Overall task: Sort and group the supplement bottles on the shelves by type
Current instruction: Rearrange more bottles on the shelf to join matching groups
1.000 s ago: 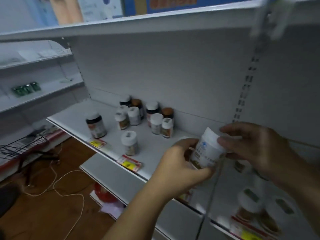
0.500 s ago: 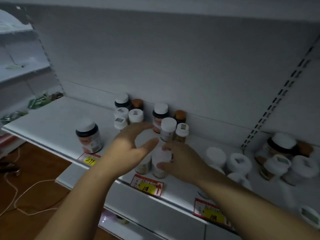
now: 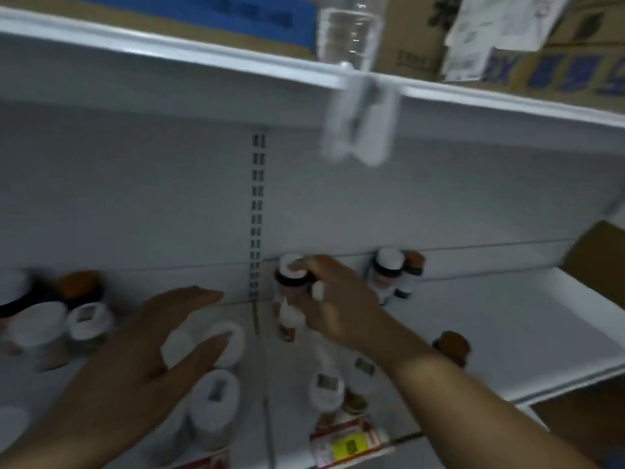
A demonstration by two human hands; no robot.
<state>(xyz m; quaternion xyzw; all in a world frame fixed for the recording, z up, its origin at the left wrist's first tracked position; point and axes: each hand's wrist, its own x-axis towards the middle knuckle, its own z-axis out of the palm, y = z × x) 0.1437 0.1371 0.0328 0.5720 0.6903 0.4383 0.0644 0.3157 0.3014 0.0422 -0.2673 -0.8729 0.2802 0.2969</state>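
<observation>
My right hand (image 3: 333, 299) reaches to the back of the white shelf (image 3: 507, 333) and its fingers close around a dark bottle with a white cap (image 3: 291, 272). My left hand (image 3: 148, 346) hovers flat and open over white-capped bottles (image 3: 233, 336), holding nothing. More white-capped bottles (image 3: 216, 397) (image 3: 326, 387) stand near the front edge. At the far left is a cluster with white and orange caps (image 3: 81, 316). A white-capped bottle (image 3: 389, 269) and a brown-capped one (image 3: 413, 269) stand against the back wall to the right.
A lone brown-capped bottle (image 3: 451, 345) sits right of my right forearm. A yellow price tag (image 3: 350, 446) hangs on the front edge. An upper shelf (image 3: 203, 59) carries cardboard boxes and a clear bottle (image 3: 348, 28); a plastic tag holder (image 3: 358, 130) hangs from it. A cardboard box (image 3: 595, 265) is at right.
The view has swung right and up. My right hand left the white bottle at the front and went to the dark bottle at the back; my left hand stays open.
</observation>
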